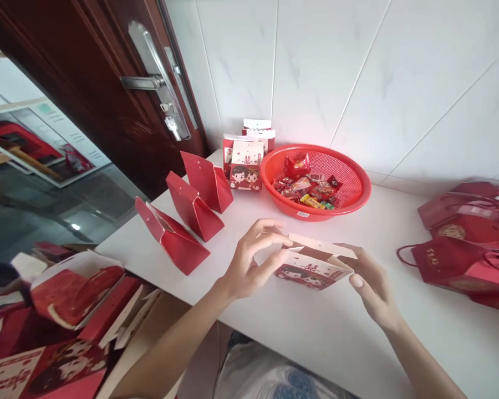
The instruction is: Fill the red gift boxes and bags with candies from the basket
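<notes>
A red and cream candy box [310, 269] with cartoon faces stands on the white table in front of me, its top flaps apart. At its left end, my left hand [253, 260] grips the upper edge between thumb and fingers. My right hand [372, 285] holds the opposite end, the thumb on the near corner and the fingers behind the flap. Just beyond the box sits a red plastic basket [353, 166] with wrapped candies [310, 188] in it.
Three red folded boxes [195, 208] stand to the left, with several cartoon boxes [247, 166] against the wall. Red gift bags [449, 263] lie at the right. Flattened boxes fill a carton [145, 316] at lower left. A brown door [87, 72] stands behind the table's left end.
</notes>
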`<state>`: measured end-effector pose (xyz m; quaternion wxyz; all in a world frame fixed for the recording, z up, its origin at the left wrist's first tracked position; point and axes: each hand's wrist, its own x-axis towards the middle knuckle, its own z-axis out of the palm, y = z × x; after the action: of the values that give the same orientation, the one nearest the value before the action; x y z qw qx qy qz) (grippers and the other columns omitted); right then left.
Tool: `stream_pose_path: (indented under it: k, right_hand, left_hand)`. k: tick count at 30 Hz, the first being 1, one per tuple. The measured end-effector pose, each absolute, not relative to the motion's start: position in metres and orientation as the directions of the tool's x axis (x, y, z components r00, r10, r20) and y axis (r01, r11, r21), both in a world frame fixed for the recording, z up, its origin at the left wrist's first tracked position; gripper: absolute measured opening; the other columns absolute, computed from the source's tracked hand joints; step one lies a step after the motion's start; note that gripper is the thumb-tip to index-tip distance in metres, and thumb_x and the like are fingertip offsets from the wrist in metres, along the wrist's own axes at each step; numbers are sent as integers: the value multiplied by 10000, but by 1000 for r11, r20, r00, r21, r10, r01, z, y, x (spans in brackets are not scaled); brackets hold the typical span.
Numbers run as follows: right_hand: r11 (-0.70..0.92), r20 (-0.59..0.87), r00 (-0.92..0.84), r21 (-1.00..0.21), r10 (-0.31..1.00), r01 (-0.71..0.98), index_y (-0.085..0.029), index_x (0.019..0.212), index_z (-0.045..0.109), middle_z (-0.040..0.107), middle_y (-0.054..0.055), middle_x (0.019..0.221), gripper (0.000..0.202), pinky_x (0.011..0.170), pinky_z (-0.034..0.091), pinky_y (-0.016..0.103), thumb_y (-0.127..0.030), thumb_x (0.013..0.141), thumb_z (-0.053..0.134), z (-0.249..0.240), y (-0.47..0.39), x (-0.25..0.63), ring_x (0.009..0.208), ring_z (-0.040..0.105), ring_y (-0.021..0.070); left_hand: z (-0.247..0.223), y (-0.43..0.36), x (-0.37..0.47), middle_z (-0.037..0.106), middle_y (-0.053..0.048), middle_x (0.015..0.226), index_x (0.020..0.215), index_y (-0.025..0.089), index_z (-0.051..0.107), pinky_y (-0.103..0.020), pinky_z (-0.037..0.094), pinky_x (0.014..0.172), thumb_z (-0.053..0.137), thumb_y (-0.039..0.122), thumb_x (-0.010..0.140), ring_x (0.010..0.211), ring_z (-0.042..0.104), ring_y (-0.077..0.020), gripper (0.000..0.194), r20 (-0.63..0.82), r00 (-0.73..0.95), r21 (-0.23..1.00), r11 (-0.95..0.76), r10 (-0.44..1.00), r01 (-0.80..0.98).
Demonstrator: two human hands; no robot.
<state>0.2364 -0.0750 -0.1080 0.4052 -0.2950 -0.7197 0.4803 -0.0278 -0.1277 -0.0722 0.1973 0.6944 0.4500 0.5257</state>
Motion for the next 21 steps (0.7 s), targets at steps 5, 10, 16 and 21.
stream_pose_path:
  k: [5,10,16,21]
  right_hand:
    - [383,340,-430,-924,836,15,-266,1183,657,724,67,1013,358,702,541,302,-535,970,552,-103,-77,234,808,690,208]
    - [396,363,-337,-918,869,33,-206,891,679,689,51,788,421,644,490,294,-601,943,542,-97,-77,238,705,631,200]
    - [215,193,-217,-973,957,81,-195,758,630,618,27,719,436,604,438,275,-607,899,596,-82,-75,239,682,577,182]
    - [105,75,-280,-990,957,95,-196,820,610,628,21,750,390,646,471,289,-580,856,667,-69,-67,243,713,597,189]
  left_hand:
    - [-62,-114,-9,665,-85,1126,919,205,740,-356,522,980,623,204,944,1152,628,-221,120,561,84,760,-552,824,343]
    - [-57,-105,4,687,-70,1081,992,214,748,-332,555,881,671,217,900,1012,671,-195,120,460,141,829,-481,877,285]
    - [-46,-99,13,692,-68,1144,1180,230,682,-410,518,1001,679,160,821,1091,649,-226,366,382,284,827,-463,879,320]
    - [-40,-94,13,640,-75,1265,1256,251,615,-419,507,1038,687,148,781,1193,608,-251,491,356,365,808,-480,860,343]
